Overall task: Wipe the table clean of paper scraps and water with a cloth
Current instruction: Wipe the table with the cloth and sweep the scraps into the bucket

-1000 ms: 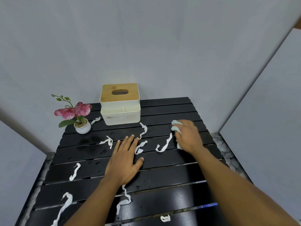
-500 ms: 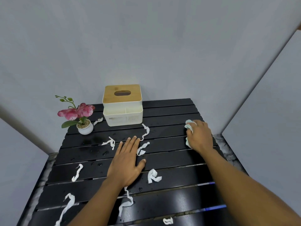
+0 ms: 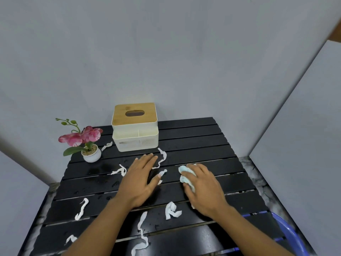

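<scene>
A black slatted table [image 3: 212,143] carries water drops and several twisted white paper scraps, such as one at the front middle [image 3: 172,211] and one at the left [image 3: 82,209]. My right hand [image 3: 203,187] presses a crumpled pale blue cloth [image 3: 185,175] onto the middle of the table; the cloth shows at my fingertips. My left hand [image 3: 137,179] lies flat, fingers spread, palm down on the table just left of the cloth, holding nothing. A scrap [image 3: 162,172] lies by its thumb.
A white tissue box with a wooden lid [image 3: 135,126] stands at the back of the table. A small white pot with pink flowers [image 3: 88,145] sits at the back left. A blue basin rim [image 3: 291,235] shows below the table's right front corner. Grey walls surround the table.
My right hand has slid the cloth from the table's right side leftward to the middle. My left hand has stayed flat in place. The view has shifted slightly.
</scene>
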